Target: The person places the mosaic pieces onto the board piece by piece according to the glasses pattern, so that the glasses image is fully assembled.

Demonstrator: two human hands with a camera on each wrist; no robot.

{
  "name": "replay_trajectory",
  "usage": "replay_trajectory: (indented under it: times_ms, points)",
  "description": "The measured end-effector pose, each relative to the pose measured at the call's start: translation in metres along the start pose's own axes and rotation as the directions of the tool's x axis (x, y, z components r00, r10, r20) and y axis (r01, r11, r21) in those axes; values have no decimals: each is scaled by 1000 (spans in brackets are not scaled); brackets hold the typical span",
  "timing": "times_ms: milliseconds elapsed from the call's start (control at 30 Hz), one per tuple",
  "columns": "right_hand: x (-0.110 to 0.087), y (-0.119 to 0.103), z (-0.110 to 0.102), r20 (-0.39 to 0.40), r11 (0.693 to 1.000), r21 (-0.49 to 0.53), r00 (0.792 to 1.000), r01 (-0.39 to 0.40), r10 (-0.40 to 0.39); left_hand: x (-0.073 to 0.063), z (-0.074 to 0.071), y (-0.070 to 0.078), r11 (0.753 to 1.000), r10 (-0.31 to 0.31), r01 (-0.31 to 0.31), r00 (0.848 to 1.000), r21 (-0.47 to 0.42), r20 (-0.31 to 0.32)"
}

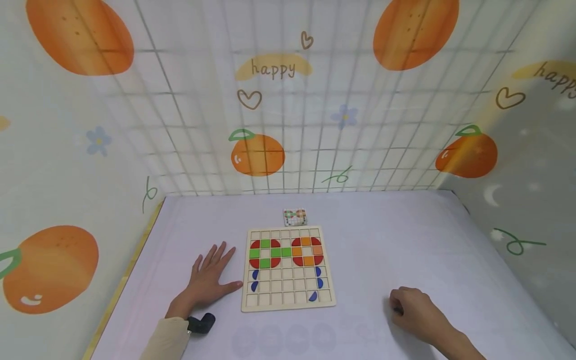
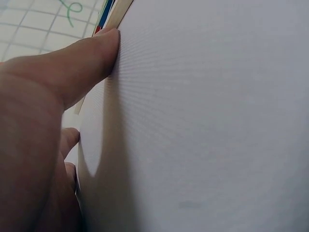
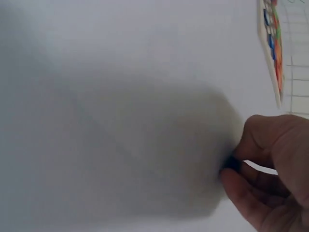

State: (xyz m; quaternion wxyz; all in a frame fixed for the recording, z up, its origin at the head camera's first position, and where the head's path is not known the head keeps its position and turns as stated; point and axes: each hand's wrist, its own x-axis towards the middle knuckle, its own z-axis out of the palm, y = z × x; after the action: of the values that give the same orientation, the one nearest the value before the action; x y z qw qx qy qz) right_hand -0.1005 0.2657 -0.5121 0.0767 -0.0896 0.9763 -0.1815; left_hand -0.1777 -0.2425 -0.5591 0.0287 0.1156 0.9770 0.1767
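In the head view, my left hand [image 1: 207,282] rests on the table with its fingers spread, left of a wooden grid board [image 1: 288,286]. Its thumb reaches to the board's left edge; contact is hard to make out. Red, green and orange pieces form two rings on the board, linked by a green square [image 1: 286,252]. Below them sit several blue half-round pieces [image 1: 318,271], the lowest at the right in the bottom row. Well right of the board, my right hand [image 1: 418,312] pinches a small dark blue piece [image 3: 231,164] just above the table, partly hidden by the fingers.
A small pattern card [image 1: 295,217] lies behind the board and shows a similar two-ring picture. White tablecloth [image 1: 373,240] surrounds the board. Printed curtains [image 1: 193,125] hang at the back and both sides. A black strap device [image 1: 202,323] sits on the left wrist.
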Motion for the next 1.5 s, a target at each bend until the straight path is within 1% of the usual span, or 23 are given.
replay_trajectory:
  times_ms: [100,200,300,400,467,533,600,667,733,800,867,933,1000,1067,1133,1267,1367,1500]
  points:
    - [4,-2,3,-64,994,-78,995,73,-78,0,-1,0,1000,-1,1,1000,-1,-1]
    - [9,-2,3,-117,980,-139,980,142,-159,1,-2,1,1000,-3,3,1000,1,3]
    - [14,-1,2,-132,967,-162,966,198,-220,0,-3,2,1000,-3,3,1000,0,0]
    - [19,0,-2,-112,972,-91,968,215,-224,-2,-4,2,1000,-2,2,1000,1,-4]
    - [22,-4,-5,-91,977,10,974,211,-210,-3,-3,1,1000,0,0,1000,7,-4]
    - [27,-12,-7,-79,969,104,973,223,-216,-4,-3,0,1000,5,-5,1000,6,-15]
    - [34,-27,-8,-68,946,179,963,271,-262,-5,-4,0,1000,6,-6,1000,9,-22]
    - [42,-48,-7,-35,926,220,951,307,-307,-5,-4,-1,1000,5,-4,1000,12,-26]
    - [50,-73,-3,-7,903,250,933,350,-360,-4,-5,-1,1000,5,-5,1000,7,-25]
    - [58,-98,2,14,879,283,915,384,-404,-2,-5,-2,1000,-3,4,1000,20,-10]
    - [65,-122,8,11,851,306,892,426,-451,-1,-5,-1,1000,-4,4,1000,11,0]
    - [72,-145,14,7,834,293,871,468,-491,0,-5,0,1000,-5,5,1000,9,11]
    - [79,-166,19,7,826,262,855,499,-519,1,-5,1,1000,-8,8,1000,3,17]
    - [86,-184,24,15,826,242,849,510,-528,1,-5,2,1000,-5,5,1000,-1,16]
    - [92,-199,30,18,825,258,851,503,-525,1,-5,2,1000,-6,6,1000,7,15]
    - [104,-219,41,29,820,346,868,456,-495,1,-5,2,1000,-2,2,1000,14,9]
    - [110,-226,51,54,828,373,881,419,-470,0,-6,3,1000,1,-1,1000,3,7]
    - [115,-228,62,96,843,384,892,375,-441,-1,-7,4,1000,6,-6,1000,0,11]
